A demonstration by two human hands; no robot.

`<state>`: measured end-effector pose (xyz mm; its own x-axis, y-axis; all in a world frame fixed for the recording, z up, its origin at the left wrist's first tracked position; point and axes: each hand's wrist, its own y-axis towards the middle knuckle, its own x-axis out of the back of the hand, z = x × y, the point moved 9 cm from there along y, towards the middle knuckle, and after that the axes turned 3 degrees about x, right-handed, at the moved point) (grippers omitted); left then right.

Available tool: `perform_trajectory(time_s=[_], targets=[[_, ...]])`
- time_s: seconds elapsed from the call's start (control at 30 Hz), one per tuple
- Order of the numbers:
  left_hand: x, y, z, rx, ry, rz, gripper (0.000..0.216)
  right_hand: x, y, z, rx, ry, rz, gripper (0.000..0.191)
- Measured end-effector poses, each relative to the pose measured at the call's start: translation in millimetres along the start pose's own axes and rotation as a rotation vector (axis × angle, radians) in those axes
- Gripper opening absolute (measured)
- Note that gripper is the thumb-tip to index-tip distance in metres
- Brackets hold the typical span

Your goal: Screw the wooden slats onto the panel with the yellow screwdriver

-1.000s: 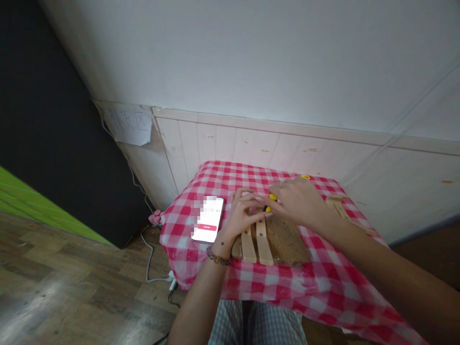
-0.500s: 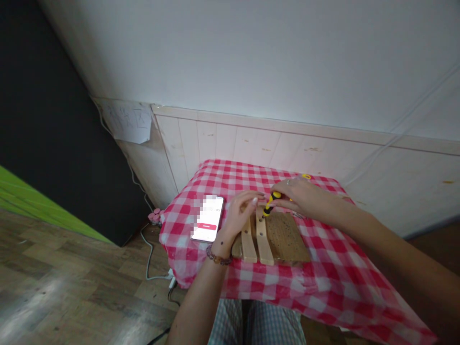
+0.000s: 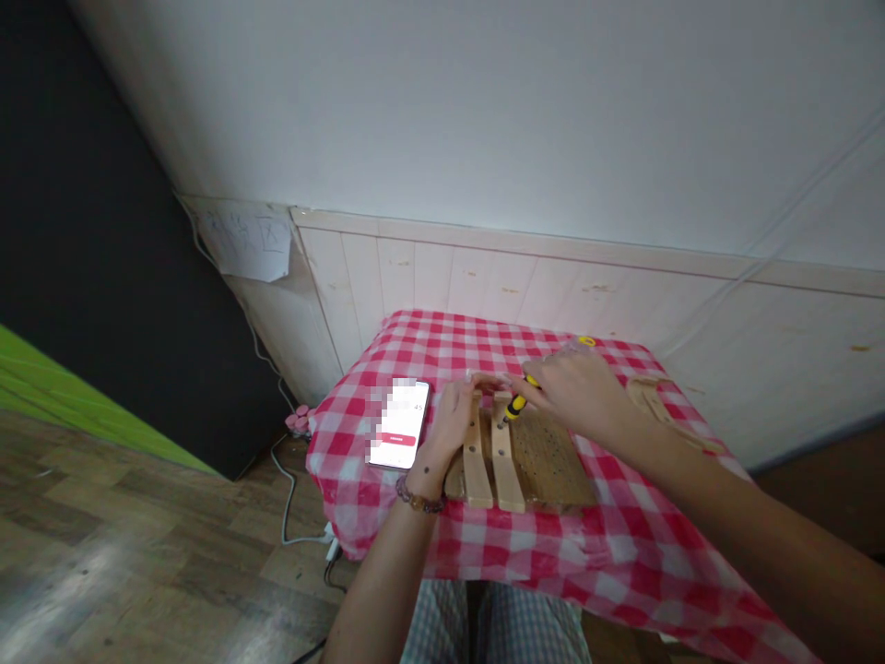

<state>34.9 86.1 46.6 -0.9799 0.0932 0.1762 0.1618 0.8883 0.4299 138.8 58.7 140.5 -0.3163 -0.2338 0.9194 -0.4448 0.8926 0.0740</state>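
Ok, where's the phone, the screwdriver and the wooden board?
phone (image 3: 399, 426), head view, middle of its screen.
screwdriver (image 3: 515, 404), head view, yellow-and-black handle.
wooden board (image 3: 549, 461), head view, bare brown top.

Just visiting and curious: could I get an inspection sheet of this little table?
Surface: red-and-white checked tablecloth, hanging over the edges.
Job's things: wooden board bearing two pale slats; yellow-and-black screwdriver, tip at the right slat.
Clutter: phone, screen lit, left of the board; small yellow item at the far edge; wooden piece at right.
Grips: left hand rests on the slats; right hand holds the screwdriver.
Cables: white cable on the wood floor, left.
Surroundings: panelled wall, paper sheet.
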Motion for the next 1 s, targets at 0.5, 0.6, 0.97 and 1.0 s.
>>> perform_trajectory(time_s=[0.5,0.6,0.97,1.0], targets=[[2,-5,-2,0.037,0.033,-0.003,0.051,0,-8,16,0.371,0.386,-0.127,0.042],[3,-4,-2,0.045,0.03,-0.014,0.053,0,-3,10,0.24,0.121,-0.159,0.047],[2,-3,-2,0.041,-0.006,-0.038,0.054,7,1,8,-0.003,0.034,-0.025,0.054],[2,-3,-3,0.038,-0.007,-0.033,0.055,8,0,9,0.047,0.091,-0.049,0.048]])
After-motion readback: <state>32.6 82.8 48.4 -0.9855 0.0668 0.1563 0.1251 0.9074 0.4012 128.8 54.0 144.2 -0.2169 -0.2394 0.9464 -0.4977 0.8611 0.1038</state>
